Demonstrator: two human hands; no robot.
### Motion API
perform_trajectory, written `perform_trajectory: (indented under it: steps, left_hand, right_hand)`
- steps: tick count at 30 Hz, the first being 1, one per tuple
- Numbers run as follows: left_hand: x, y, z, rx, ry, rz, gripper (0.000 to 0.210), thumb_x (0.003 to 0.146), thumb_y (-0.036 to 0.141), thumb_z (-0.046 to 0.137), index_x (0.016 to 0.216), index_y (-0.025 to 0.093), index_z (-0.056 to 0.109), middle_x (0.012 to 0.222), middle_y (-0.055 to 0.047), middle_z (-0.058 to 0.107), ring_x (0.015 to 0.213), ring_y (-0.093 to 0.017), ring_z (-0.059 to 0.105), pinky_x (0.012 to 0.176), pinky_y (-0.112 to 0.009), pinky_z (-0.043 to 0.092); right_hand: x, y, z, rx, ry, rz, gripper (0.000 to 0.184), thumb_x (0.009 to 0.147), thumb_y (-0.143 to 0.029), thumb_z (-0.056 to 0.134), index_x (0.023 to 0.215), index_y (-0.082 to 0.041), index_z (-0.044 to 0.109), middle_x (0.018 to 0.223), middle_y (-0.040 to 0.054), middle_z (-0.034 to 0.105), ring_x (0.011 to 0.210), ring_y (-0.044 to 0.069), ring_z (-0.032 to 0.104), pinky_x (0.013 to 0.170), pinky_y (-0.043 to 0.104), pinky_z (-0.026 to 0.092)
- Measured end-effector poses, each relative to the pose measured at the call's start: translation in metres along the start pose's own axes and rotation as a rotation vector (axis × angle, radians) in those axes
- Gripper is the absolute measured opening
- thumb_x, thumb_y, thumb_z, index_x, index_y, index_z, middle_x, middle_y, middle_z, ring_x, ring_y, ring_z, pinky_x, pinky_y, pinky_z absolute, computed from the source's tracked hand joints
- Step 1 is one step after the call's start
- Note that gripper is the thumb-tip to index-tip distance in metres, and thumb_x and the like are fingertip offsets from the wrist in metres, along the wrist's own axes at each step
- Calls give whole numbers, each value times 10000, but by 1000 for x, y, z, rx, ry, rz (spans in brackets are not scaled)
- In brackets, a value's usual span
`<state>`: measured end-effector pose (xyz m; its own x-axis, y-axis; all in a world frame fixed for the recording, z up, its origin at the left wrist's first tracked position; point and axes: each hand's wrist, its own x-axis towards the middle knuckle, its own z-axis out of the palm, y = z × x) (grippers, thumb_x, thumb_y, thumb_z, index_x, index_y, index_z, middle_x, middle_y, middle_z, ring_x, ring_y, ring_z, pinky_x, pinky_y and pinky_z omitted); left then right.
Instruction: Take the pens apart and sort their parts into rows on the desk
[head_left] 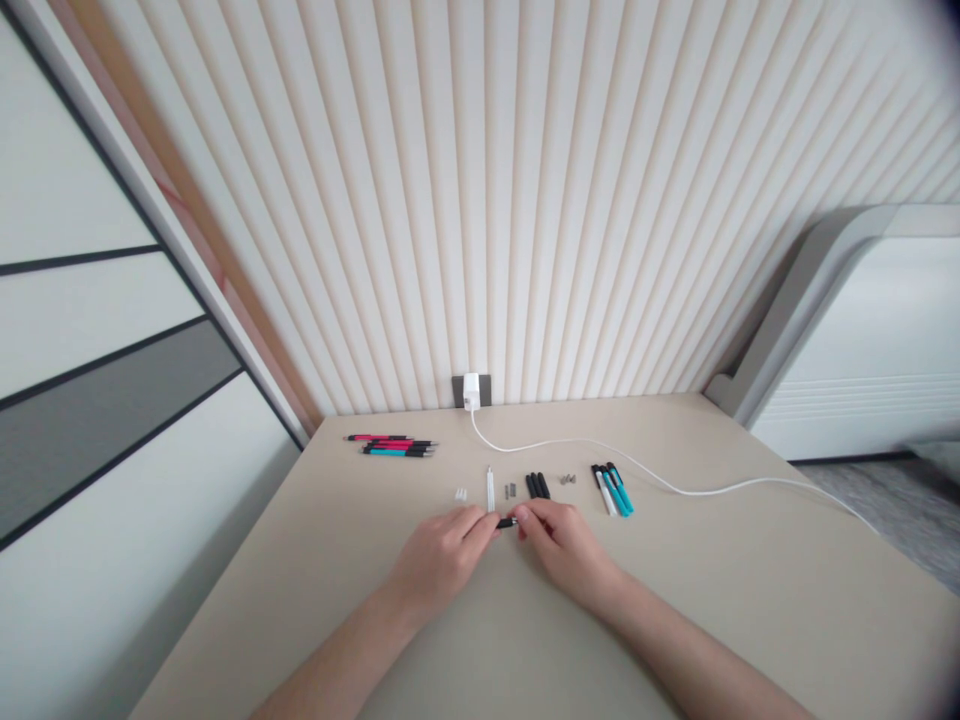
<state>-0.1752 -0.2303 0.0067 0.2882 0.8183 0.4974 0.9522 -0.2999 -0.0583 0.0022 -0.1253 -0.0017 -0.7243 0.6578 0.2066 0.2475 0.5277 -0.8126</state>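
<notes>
Near the middle of the table, my left hand (444,552) is closed around a pen (507,523), and its black grip section sticks out between my hands. The fingers of my right hand (561,545) pinch the pen's silvery tip end. Just beyond my hands lie white refills (491,488), small clear-white plastic pieces (460,494) and little springs (511,491). Black grip sections (538,486) rest behind my right fingers, with small metal tips (568,479) beside them. Farther right are pen barrels (613,490) in turquoise and white with black clips.
Several red and turquoise pens (390,447) lie at the table's back left. A white charger (471,390) is plugged into the wall socket, and its white cable (660,480) runs across the back to the right edge. A ribbed wall (517,200) borders the table (510,650).
</notes>
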Motion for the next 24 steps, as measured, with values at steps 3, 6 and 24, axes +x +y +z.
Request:
perform_trajectory:
  steps: [3, 6, 24]
  left_hand:
    - [0, 1, 0, 20, -21, 7, 181, 981, 212, 433, 991, 173, 609, 774, -17, 606, 699, -131, 621, 601, -235, 494]
    - [0, 1, 0, 39, -64, -13, 178, 980, 221, 439, 957, 171, 609, 766, -16, 602, 689, -140, 616, 582, -246, 487]
    - [-1, 3, -3, 78, -186, -47, 354, 945, 123, 429, 1275, 212, 522, 855, -30, 611, 706, -154, 618, 579, -243, 498]
  right_hand:
    - [0, 0, -1, -12, -47, -5, 381, 956, -347, 432, 705, -175, 660, 633, -1, 620, 603, 131, 529, 595, 248, 393]
    - [1, 2, -1, 41, -36, -11, 204, 900, -306, 534, 855, -197, 700, 754, 4, 672, 680, 142, 567, 632, 248, 416]
    - [4, 7, -9, 71, 20, -34, 195, 877, -325, 565, 972, -218, 697, 859, 36, 689, 688, 151, 576, 624, 270, 469]
